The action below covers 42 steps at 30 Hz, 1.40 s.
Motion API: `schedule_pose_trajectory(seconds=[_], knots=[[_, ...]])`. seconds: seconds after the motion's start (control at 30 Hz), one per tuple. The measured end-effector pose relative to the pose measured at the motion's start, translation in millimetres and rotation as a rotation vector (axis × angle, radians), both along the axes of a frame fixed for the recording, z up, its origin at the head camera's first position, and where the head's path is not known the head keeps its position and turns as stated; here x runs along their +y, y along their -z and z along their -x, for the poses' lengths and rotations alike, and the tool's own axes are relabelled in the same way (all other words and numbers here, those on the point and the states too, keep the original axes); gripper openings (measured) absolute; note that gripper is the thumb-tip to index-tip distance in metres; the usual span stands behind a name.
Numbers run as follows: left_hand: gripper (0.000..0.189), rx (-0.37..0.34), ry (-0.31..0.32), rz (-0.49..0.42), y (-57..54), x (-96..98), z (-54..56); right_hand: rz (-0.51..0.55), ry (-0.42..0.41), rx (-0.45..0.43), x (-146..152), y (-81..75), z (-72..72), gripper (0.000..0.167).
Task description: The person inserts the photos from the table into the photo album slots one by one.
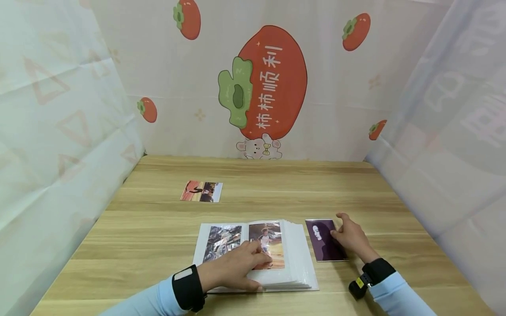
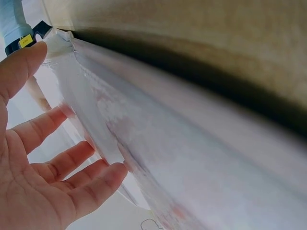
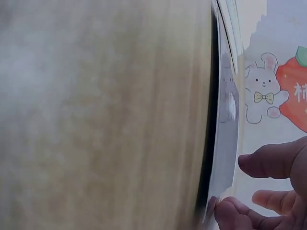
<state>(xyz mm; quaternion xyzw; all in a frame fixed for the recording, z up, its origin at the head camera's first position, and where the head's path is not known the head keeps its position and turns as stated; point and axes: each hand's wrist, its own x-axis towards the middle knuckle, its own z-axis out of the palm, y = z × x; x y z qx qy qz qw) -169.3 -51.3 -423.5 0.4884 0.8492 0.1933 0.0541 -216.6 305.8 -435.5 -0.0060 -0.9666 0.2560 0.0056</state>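
Observation:
An album [image 1: 294, 250] with white pages lies open near the table's front, one photo showing on each side of the fold. Over it rests my left hand [image 1: 237, 263], its spread fingers across the right-hand photo [image 1: 276, 250]; in the left wrist view, the fingertips touch the glossy clear sleeve [image 2: 158, 139]. To the right of the album lies a dark purple photo [image 1: 324, 245] with a pale face printed on it. My right hand [image 1: 353, 239] is at its right side, fingertips right at the edge. The right wrist view shows the thumb [image 3: 266, 160] apart from those fingers.
A loose photo [image 1: 201, 191] with orange and dark areas lies farther back on the left of the wooden table [image 1: 138, 232]. Pale cloth walls with printed persimmons [image 1: 272, 83] stand behind and on both sides.

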Motion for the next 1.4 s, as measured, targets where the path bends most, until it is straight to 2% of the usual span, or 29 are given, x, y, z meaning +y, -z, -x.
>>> schedule_pose_trajectory(seconds=[0.07,0.13,0.23,0.3,0.37,0.5,0.6,0.77,0.97,1.4], knots=[[0.056,-0.005,0.003,0.002,0.3,0.4,0.1,0.016,-0.022,0.034,0,0.0,-1.4,0.057],[0.056,-0.016,0.003,0.004,0.0,0.6,0.1,0.041,-0.084,0.093,-2,-0.3,-3.8,0.055],[0.057,-0.029,-0.006,0.006,-0.6,0.4,0.3,0.055,-0.262,0.202,-8,-2.5,-7.5,0.056],[0.057,-0.035,-0.015,0.007,-1.0,0.3,0.3,0.049,-0.4,0.241,-14,-4.5,-10.7,0.059],[0.056,-0.034,-0.02,0.007,-1.3,0.5,0.1,0.031,-0.504,0.232,-19,-6.8,-14.7,0.062],[0.056,-0.048,-0.02,0.014,-1.3,0.5,0.2,0.02,-0.612,0.1,-28,-10.7,-22.6,0.07],[0.056,-0.059,-0.019,0.016,-0.8,0.2,0.1,0.02,-0.653,0.016,-33,-11.6,-26.2,0.074],[0.056,-0.044,-0.012,0.01,-0.6,0.3,0.6,0.021,-0.712,-0.029,-39,-11.5,-28.8,0.077],[0.056,-0.037,-0.003,0.005,-1.8,0.0,1.6,-0.016,-0.703,-0.151,-45,-9.7,-31.1,0.077],[0.055,-0.053,-0.013,0.015,-3.7,0.3,0.2,-0.045,-0.675,-0.168,-49,-8.7,-31.3,0.076]])
